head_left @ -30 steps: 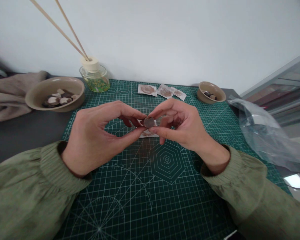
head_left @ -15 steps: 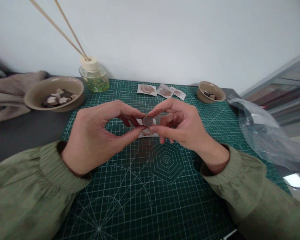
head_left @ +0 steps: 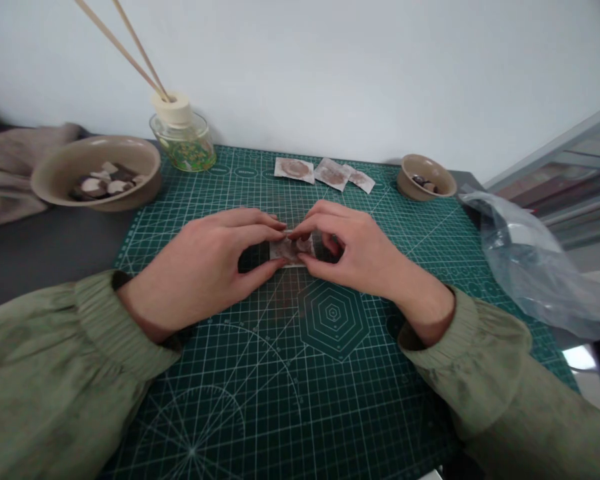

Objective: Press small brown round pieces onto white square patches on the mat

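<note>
My left hand (head_left: 207, 267) and my right hand (head_left: 365, 257) rest low on the green cutting mat (head_left: 330, 400), fingertips meeting at its middle. Between them lies a small white paper square with a brown disc (head_left: 291, 248) on it. Thumb and forefinger of each hand pinch its edges, the left from the left side, the right from the right side. Most of the square is hidden under the fingers. Both arms wear olive green sleeves.
Three more white squares with brown discs (head_left: 325, 173) lie at the mat's far edge. A large tan bowl (head_left: 47, 175) of brown and white pieces stands far left, a small tan bowl (head_left: 409, 180) far right. A reed diffuser (head_left: 183, 137), beige cloth (head_left: 10, 167) and plastic bag (head_left: 530, 267) surround the mat.
Both hands have come down from holding the brown disc in the air above the paper square and now press on the square on the mat. The camera has tipped slightly downward.
</note>
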Tool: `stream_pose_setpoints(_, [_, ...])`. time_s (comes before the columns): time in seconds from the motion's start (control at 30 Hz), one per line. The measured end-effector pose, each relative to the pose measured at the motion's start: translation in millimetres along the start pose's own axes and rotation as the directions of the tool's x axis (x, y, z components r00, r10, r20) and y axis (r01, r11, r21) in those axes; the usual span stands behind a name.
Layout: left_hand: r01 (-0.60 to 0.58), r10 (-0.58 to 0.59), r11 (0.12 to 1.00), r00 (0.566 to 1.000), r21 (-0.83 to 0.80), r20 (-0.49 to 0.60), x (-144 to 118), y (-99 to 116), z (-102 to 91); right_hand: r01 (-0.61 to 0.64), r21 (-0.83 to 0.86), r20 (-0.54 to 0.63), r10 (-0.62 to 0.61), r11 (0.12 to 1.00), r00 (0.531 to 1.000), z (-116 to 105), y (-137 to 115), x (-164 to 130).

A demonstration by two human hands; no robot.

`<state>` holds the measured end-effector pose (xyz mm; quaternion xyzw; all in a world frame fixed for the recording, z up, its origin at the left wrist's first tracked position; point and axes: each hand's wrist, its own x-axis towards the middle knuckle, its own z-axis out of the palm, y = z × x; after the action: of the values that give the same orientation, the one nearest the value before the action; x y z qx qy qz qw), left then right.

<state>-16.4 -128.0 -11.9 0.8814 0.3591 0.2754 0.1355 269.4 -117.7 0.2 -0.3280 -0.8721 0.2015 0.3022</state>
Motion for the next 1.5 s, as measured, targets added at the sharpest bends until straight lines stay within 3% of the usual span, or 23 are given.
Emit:
stream_pose_setpoints(0.53, [0.028,-0.033,0.998,0.996,0.064,0.078,-0.4,3.5,-2.5,-0.01,-0.052,-0.01,0.009,0.999,1.0,3.2,3.1,0.7])
stream_pose_setpoints(1.3, [-0.022,0.013,0.99,0.998,0.136,0.064,0.0,3.1,-4.2,0.004,-0.041,-0.013,-0.005,0.999,1.0,11.3,6.3,2.0])
stream_pose_setpoints(1.5, [0.008,-0.018,0.99,0.997,0.138,0.072,-0.7,2.6,-2.4,-0.062,-0.073,-0.044,0.059,0.995,0.997,7.9,5.3,2.4])
